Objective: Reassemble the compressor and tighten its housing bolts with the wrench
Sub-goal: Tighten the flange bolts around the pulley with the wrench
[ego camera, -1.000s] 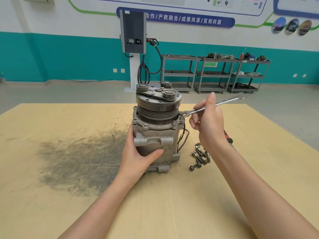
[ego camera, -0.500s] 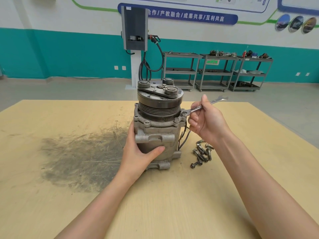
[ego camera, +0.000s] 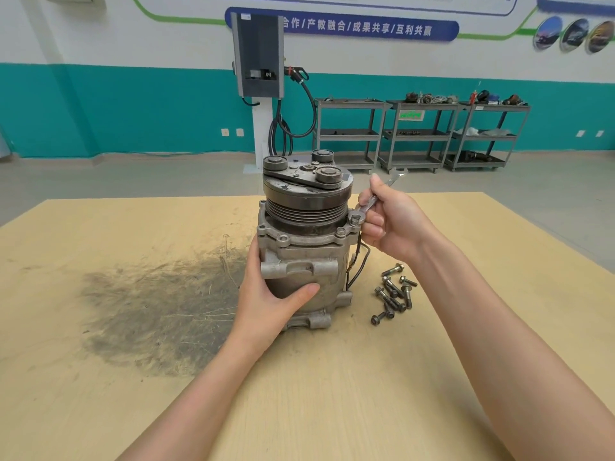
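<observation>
compressor [ego camera: 301, 247] upright | L hand [ego camera: 269, 301] fingers wrap body | R hand [ego camera: 394, 224] fingers grip wrench [ego camera: 369, 204] on flange bolt [ego camera: 355, 221]

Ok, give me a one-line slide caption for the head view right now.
Left hand steadies the upright compressor while the right hand works a wrench on a housing bolt.

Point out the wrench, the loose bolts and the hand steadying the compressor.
wrench [ego camera: 368, 205], head view, on its shank beside the fingers.
loose bolts [ego camera: 392, 294], head view, middle of the pile.
left hand [ego camera: 266, 297], head view, back of the hand.
</observation>
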`<action>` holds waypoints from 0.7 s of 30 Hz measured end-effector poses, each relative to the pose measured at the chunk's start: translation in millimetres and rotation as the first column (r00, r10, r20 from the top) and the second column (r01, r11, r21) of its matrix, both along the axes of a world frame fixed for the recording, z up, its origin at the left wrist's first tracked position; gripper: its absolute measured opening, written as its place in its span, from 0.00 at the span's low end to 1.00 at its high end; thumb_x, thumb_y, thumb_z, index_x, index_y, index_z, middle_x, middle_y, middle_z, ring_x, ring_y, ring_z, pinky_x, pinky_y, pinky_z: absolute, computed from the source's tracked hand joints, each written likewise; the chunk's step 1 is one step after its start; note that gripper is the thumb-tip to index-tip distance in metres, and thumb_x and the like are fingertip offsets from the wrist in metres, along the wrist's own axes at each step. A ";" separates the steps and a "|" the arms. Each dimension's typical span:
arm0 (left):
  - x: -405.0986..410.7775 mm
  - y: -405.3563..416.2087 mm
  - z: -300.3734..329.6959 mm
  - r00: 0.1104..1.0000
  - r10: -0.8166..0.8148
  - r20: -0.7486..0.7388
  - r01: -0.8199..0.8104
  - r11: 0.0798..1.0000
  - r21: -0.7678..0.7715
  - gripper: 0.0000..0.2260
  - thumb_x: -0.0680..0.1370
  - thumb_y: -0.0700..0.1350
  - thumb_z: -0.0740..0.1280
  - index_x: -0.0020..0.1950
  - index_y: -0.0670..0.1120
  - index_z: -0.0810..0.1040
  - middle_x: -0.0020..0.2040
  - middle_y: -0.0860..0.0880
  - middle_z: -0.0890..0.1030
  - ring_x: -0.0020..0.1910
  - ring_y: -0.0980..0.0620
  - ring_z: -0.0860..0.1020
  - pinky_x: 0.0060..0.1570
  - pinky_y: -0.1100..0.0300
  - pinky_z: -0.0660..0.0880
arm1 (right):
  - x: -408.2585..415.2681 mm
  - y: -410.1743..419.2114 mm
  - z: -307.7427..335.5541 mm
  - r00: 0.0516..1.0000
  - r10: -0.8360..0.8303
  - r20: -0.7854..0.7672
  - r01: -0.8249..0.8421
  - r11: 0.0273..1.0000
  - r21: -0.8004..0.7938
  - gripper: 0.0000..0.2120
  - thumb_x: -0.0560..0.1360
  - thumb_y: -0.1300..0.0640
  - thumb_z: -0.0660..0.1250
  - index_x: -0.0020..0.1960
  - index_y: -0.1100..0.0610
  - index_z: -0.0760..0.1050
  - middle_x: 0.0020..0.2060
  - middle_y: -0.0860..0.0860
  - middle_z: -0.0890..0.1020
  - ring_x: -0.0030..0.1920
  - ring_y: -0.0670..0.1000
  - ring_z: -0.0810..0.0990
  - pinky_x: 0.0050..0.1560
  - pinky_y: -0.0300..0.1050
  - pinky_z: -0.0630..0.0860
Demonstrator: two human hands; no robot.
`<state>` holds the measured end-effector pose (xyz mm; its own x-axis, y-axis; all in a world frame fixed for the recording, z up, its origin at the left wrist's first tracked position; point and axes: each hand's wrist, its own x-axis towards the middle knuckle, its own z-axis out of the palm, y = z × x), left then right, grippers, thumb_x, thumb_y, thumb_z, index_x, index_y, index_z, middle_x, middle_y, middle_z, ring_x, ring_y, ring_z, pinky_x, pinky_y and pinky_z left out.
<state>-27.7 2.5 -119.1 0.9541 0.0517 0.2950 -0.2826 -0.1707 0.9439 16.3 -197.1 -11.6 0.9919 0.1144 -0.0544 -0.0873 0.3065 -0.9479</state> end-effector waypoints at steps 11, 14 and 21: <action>0.4 -1.4 0.0 1.000 0.011 0.011 -0.011 1.000 -0.010 0.49 0.59 0.59 0.78 0.77 0.51 0.62 0.69 0.52 0.75 0.70 0.54 0.72 0.71 0.46 0.69 | 11.6 -8.7 7.3 0.982 0.187 0.035 -0.184 0.980 -0.073 0.25 0.84 0.44 0.52 0.34 0.55 0.74 0.19 0.47 0.63 0.20 0.45 0.65 0.22 0.36 0.62; -0.2 -1.4 0.4 1.000 0.006 0.008 -0.006 1.000 -0.004 0.50 0.59 0.60 0.78 0.77 0.53 0.61 0.69 0.54 0.75 0.70 0.55 0.72 0.71 0.47 0.70 | 14.8 -8.7 8.5 0.981 0.190 0.045 -0.183 0.973 -0.138 0.24 0.83 0.44 0.53 0.35 0.54 0.74 0.19 0.47 0.63 0.20 0.45 0.65 0.22 0.35 0.62; -0.4 -0.9 0.0 1.000 -0.007 0.000 0.007 1.000 -0.015 0.51 0.59 0.60 0.79 0.77 0.52 0.60 0.70 0.53 0.75 0.70 0.53 0.72 0.71 0.47 0.69 | 19.6 -7.6 9.6 0.959 0.264 0.104 -0.240 0.951 -0.197 0.25 0.83 0.46 0.53 0.32 0.52 0.75 0.18 0.47 0.64 0.20 0.45 0.64 0.26 0.39 0.60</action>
<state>-28.1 1.7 -119.0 0.9544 0.0492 0.2944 -0.2840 -0.1541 0.9464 35.9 -204.7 -2.0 0.9321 0.3613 0.0274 -0.0147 0.1132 -0.9935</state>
